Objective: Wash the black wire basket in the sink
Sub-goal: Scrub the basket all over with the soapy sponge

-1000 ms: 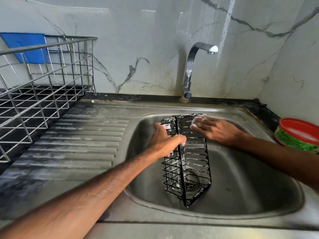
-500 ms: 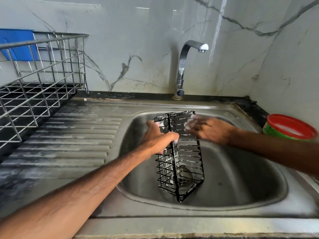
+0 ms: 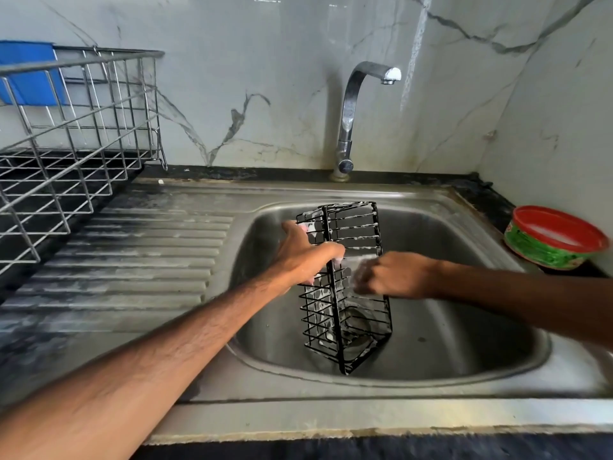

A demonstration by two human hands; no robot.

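The soapy black wire basket (image 3: 346, 315), upright in the sink (image 3: 464, 313), is gripped by the left hand (image 3: 306, 257). The right hand (image 3: 393, 273) is curled against it, but its grasp cannot be told.

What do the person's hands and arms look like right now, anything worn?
The left forearm and right forearm are bare: no sleeves, gloves, watch or rings show. White foam clings to fingers of the left hand and right hand.

A foam-flecked black wire basket (image 3: 341, 313) is stood on end in the steel sink (image 3: 464, 327). Its upper left side is gripped by the left hand (image 3: 305, 257); the blurred right hand (image 3: 388, 273) is curled against its right side. Behind the sink a tap (image 3: 351, 104) is mounted; left of it a wire dish rack (image 3: 76, 134) is set, right of it a red-rimmed green tub (image 3: 554, 244).
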